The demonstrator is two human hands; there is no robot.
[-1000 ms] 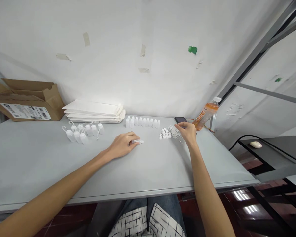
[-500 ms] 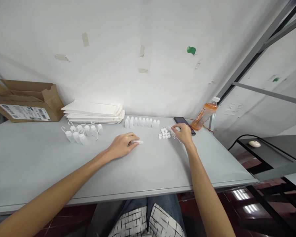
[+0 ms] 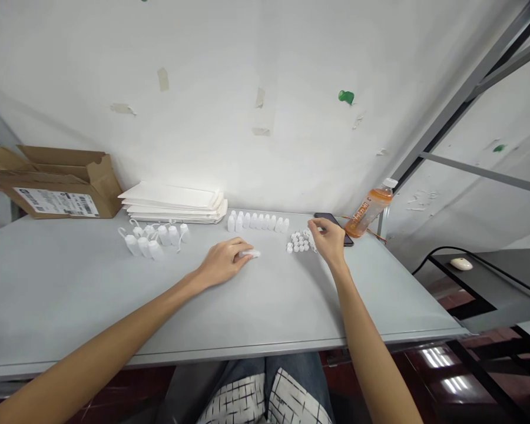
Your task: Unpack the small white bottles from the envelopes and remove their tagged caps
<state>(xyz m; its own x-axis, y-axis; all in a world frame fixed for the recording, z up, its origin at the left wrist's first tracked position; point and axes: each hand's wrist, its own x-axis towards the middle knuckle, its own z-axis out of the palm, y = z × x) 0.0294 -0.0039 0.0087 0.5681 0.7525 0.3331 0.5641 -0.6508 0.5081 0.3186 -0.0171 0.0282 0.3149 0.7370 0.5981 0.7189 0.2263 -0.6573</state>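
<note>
My left hand is closed on a small white plastic bottle, which lies on its side just above the grey table. Over to the right, my right hand is pinched, its thumb and fingertips together; whatever they hold is too small to make out. Below those fingertips sit a cluster of small white caps and some thin white loops, partly covered by the hand. Several white bottles stand in rows behind, between the hands. On the left, several capped bottles with white loops stand grouped.
A stack of white envelopes and an open cardboard box are at the back left. A dark phone lies behind my right hand, beside an orange drink bottle. The wall borders the table's back.
My right hand has lifted slightly from the caps and loops, its fingertips now higher. My left hand keeps the bottle in about the same place. The camera view has shifted a little.
</note>
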